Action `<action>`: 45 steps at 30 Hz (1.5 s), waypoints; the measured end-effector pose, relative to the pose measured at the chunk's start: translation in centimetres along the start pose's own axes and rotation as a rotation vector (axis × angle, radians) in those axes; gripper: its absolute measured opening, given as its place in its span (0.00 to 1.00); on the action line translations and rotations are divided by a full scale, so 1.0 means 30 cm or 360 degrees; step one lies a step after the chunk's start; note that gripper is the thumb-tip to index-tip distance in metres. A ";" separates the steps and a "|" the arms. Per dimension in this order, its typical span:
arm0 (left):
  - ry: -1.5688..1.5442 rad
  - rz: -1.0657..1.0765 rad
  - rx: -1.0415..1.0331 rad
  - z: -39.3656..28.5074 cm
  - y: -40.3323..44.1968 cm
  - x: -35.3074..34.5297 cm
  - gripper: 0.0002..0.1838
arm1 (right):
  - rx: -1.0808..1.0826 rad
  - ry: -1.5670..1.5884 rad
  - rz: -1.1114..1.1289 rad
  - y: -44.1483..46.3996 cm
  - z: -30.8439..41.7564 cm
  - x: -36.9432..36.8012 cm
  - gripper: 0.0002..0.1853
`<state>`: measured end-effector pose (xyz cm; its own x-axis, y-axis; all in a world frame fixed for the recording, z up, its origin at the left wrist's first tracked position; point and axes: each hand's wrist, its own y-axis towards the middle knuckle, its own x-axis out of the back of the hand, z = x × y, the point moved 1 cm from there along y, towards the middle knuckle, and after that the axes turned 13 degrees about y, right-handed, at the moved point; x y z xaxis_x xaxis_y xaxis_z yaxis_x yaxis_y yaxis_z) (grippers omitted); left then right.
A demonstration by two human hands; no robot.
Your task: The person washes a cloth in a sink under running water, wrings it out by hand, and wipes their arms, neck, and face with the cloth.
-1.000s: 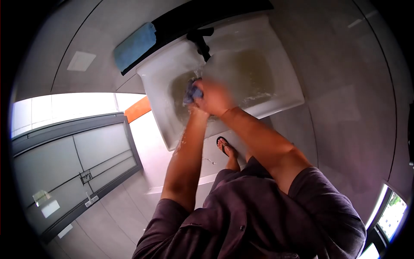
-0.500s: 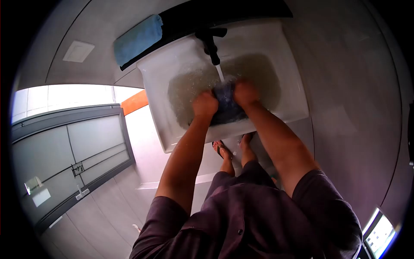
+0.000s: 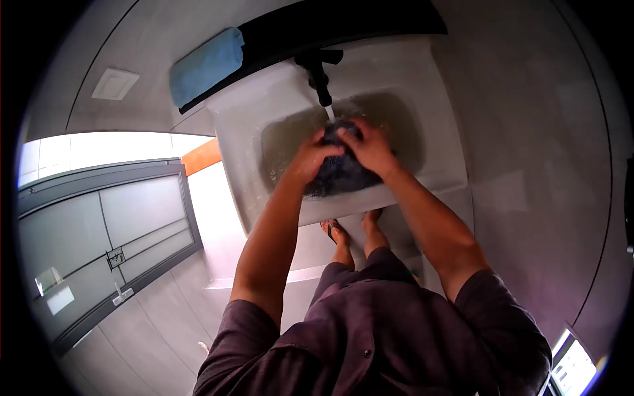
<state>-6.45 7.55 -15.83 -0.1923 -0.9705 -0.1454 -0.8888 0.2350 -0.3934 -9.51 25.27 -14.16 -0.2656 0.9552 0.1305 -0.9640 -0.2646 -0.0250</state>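
A wet, dark blue cloth [image 3: 347,177] is bunched up in the white sink [image 3: 232,135], partly in cloudy water. My left hand [image 3: 313,158] grips its left side, thumb across the top. On the other side my right hand [image 3: 371,149] is closed on the cloth, with its fingers curled over the upper part. Water runs from the black faucet [image 3: 321,80] onto the cloth between both hands. The cloth's exact kind cannot be made out, and its lower part lies under the water.
A folded light blue towel [image 3: 208,66] rests on the black ledge [image 3: 284,33] behind the sink. At the left stands a grey-framed door [image 3: 112,231] with frosted panels. A white switch plate [image 3: 115,84] is on the wall. My feet [image 3: 337,232] are below the sink's front edge.
Both hands have moved closer together and gathered the cloth, which was stretched between them under the stream. The hands have turned so that the thumbs now show on top.
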 end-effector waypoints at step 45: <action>0.1000 -0.1429 -0.0768 -0.504 -0.731 -0.034 0.15 | 0.0341 -0.0913 0.0311 0.025 -0.264 -0.067 0.09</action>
<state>6.93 2.60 6.68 0.5265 -0.6658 0.5287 -0.8482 -0.4537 0.2734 -9.78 24.19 -22.29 -0.3312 0.6797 0.6545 -0.8591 -0.5041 0.0887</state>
